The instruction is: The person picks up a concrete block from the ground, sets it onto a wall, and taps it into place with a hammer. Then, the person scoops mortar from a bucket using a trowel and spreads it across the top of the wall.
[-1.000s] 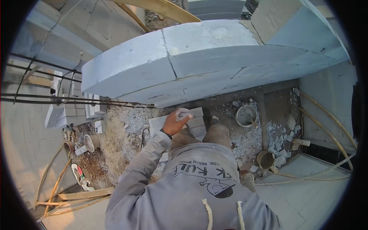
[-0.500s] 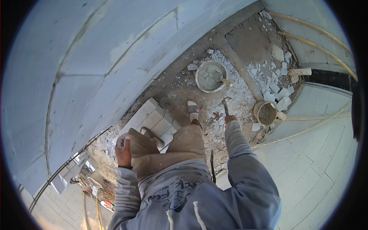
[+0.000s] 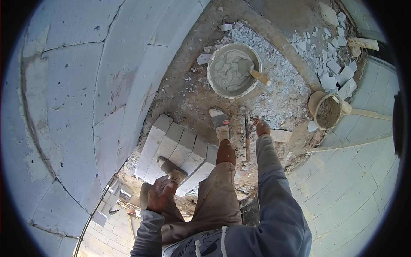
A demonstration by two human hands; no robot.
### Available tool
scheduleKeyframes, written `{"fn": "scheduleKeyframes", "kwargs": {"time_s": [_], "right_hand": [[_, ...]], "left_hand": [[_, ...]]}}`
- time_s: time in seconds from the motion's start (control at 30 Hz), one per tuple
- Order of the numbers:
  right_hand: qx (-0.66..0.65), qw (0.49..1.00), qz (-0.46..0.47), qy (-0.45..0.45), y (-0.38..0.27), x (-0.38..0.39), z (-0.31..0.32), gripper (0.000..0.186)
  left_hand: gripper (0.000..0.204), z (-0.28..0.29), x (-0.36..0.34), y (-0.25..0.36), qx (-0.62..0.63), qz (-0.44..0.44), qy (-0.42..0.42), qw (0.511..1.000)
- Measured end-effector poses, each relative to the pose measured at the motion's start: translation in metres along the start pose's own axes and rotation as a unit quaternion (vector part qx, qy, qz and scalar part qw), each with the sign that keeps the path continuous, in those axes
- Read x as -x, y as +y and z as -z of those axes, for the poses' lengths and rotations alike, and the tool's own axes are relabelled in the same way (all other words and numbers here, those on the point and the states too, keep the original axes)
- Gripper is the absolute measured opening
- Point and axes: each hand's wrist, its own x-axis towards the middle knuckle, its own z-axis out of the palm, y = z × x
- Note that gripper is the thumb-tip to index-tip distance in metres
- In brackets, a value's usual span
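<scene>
My left hand [image 3: 160, 195] is over my left leg with its fingers curled; I cannot make out what, if anything, is in it. My right hand [image 3: 262, 127] reaches forward beside a long-handled metal-headed tool [image 3: 247, 141] lying on the ground; its fingers are too small and hidden to read. My left sandaled foot [image 3: 171, 169] rests on a stack of light grey blocks [image 3: 185, 146]; my right foot [image 3: 219, 120] is on the rubble-strewn floor. Ahead of that foot stands a bucket [image 3: 229, 70] of wet grey mortar, with a wooden-handled tool [image 3: 259, 77] in it.
Block walls [image 3: 72, 98] rise close on the left and at the right [image 3: 351, 171]. A second bucket [image 3: 325, 110] sits at the right, near broken block pieces [image 3: 338, 73] and timber poles [image 3: 370, 112]. Rebar [image 3: 87, 222] runs along the lower left.
My view has turned down and rightward, bringing the mortar bucket nearer. My right hand, low by my body earlier, now reaches forward. My left hand has moved from above the blocks back to my leg.
</scene>
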Motion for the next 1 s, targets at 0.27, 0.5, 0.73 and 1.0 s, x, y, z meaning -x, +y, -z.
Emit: {"fn": "scheduleKeyframes", "kwargs": {"time_s": [0.27, 0.5, 0.73, 1.0], "right_hand": [[-0.077, 0.980, 0.178, 0.042, -0.096, -0.165, 0.165, 0.052], [0.206, 0.973, 0.098, -0.025, -0.203, -0.091, 0.110, 0.043], [0.363, 0.904, 0.218, 0.058, -0.188, -0.029, 0.158, 0.036], [0.342, 0.915, 0.193, 0.094, -0.177, -0.049, 0.088, 0.023]], "left_hand": [[0.038, -0.022, -0.038, -0.015, 0.027, 0.055, -0.052, 0.997], [0.033, -0.035, -0.038, -0.006, 0.045, 0.038, -0.021, 0.998], [0.032, -0.021, -0.034, -0.023, 0.077, 0.063, -0.026, 0.995], [0.029, -0.034, -0.043, -0.035, 0.121, 0.068, -0.018, 0.990]]}}
